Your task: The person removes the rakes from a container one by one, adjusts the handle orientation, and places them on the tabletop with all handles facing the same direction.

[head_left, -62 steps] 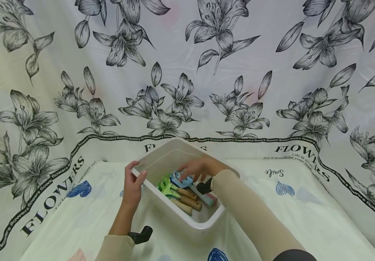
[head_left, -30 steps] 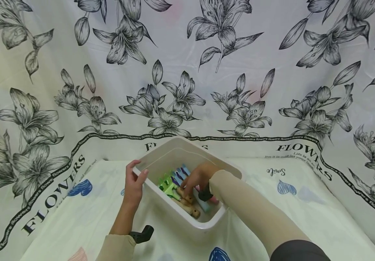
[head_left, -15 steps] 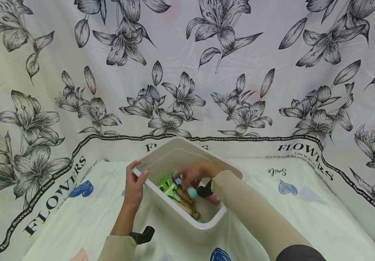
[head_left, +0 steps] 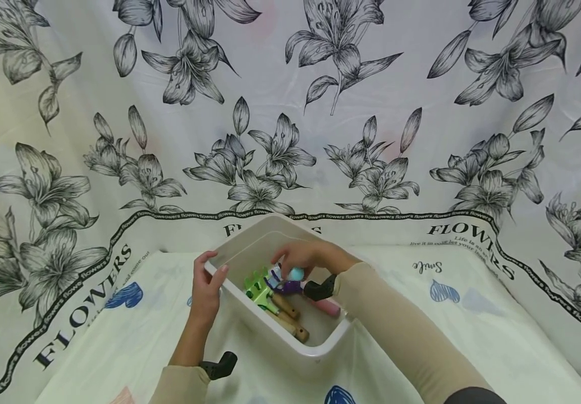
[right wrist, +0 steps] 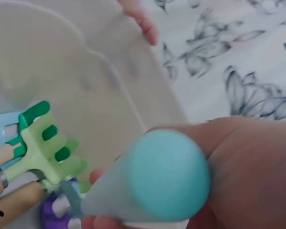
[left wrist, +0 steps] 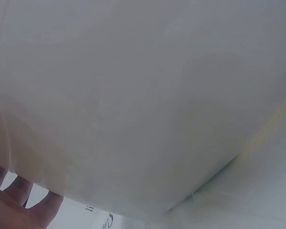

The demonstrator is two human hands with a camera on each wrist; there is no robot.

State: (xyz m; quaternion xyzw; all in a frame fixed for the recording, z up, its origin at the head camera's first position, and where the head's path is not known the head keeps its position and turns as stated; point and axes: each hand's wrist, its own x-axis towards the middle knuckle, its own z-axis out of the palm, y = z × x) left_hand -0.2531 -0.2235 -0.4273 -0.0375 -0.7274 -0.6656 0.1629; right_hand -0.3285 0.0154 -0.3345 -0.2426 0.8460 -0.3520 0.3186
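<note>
My left hand [head_left: 209, 283] grips the left corner rim of a white plastic bin [head_left: 315, 349]. Inside the bin, my right hand [head_left: 302, 257] holds a small hand tool [right wrist: 169, 176] by its grey handle, whose rounded teal end points up at the right wrist camera. The far end of that tool is mostly hidden by the hand. Beside it lie light-green garden rakes [head_left: 260, 289] with wooden handles [head_left: 287, 320]. A purple tool [head_left: 290, 287] sits just below the right hand. A pink handle [head_left: 326, 306] rests toward the bin's right side.
The bin stands on a pale cloth [head_left: 401, 348] printed with hearts. A white flower-print curtain [head_left: 320, 140] hangs behind it. The bin's side wall [left wrist: 133, 105] fills most of the left wrist view.
My right hand dipped toward the wooden handles, then rose a little toward the far wall. The teal-ended handle, lying flat before, now tilts upward in it. The left hand stays on the rim.
</note>
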